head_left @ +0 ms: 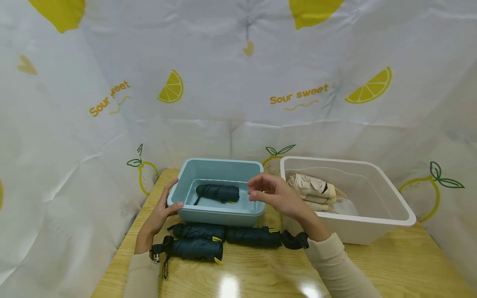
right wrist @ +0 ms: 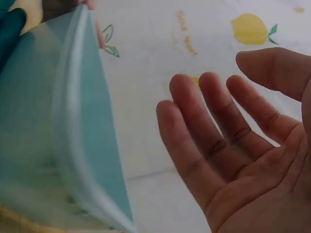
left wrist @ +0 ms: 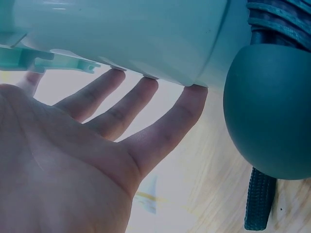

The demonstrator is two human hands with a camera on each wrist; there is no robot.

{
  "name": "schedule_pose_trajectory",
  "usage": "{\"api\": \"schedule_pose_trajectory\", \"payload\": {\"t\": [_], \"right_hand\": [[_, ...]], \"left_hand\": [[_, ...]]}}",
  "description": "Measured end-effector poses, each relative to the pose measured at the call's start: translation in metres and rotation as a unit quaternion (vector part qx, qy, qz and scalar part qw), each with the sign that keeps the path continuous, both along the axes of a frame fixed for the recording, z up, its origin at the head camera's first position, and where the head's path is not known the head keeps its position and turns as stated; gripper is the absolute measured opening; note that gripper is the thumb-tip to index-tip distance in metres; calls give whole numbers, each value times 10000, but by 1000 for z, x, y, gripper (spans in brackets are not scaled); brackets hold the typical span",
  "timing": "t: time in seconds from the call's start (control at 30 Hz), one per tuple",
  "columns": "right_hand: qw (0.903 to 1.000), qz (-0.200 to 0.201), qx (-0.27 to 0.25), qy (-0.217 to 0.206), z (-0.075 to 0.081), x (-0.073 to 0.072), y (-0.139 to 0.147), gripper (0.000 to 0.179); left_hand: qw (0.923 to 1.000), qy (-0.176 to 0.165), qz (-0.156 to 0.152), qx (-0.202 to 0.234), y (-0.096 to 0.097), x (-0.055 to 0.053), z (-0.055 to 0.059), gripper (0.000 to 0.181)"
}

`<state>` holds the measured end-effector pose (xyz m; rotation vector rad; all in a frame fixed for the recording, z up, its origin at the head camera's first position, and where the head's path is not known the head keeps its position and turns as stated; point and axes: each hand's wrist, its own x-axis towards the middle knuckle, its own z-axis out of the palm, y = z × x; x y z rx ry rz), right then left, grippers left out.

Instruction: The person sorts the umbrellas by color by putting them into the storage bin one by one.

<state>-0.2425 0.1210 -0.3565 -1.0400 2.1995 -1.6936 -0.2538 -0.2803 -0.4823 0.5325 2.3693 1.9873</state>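
Note:
My left hand point(head_left: 161, 213) touches the left side of a light blue plastic bin point(head_left: 223, 215), its thumb at the front rim. In the left wrist view, its straight fingers point(left wrist: 165, 121) meet the bin's outer wall. One dark green folded umbrella point(head_left: 218, 192) lies inside that bin. My right hand point(head_left: 277, 194) hovers by the bin's right rim, fingers loosely bent and holding nothing. On the table in front of the bin lie three more dark folded umbrellas: a back-left one point(head_left: 199, 230), a front-left one point(head_left: 197, 249) and a right one point(head_left: 253, 237).
A larger white bin point(head_left: 372, 221) stands to the right, with several beige folded umbrellas point(head_left: 311, 188) at its left end. Both bins rest on a wooden table point(head_left: 261, 275). A lemon-printed sheet point(head_left: 223, 82) hangs behind and at the sides.

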Motion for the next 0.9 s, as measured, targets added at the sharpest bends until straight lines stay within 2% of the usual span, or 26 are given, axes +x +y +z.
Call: {"api": "schedule_pose_trajectory", "payload": {"t": [0.13,0.27,0.43,0.57,0.7,0.9], "right_hand": [[9997,15,41,248,-24,18,11,21],[9976,-137,498,465,-44,34,20,16],[9914,-472,1017,677,-69,45,29,14],[9845,-768,1235,981,-88,49,33,17],[9710,-1100,1577,1419,-103,52,35,24],[9349,-1457,2580,1952,-121,56,37,40]], "left_hand": [[10000,2,-18,1,0,0,1,79],[10000,9,-22,-11,0,0,1,79],[10000,9,-7,-16,0,0,1,79],[10000,9,-11,-17,0,0,0,79],[10000,6,9,-32,0,0,0,79],[10000,-27,64,-40,1,0,0,80]]}}
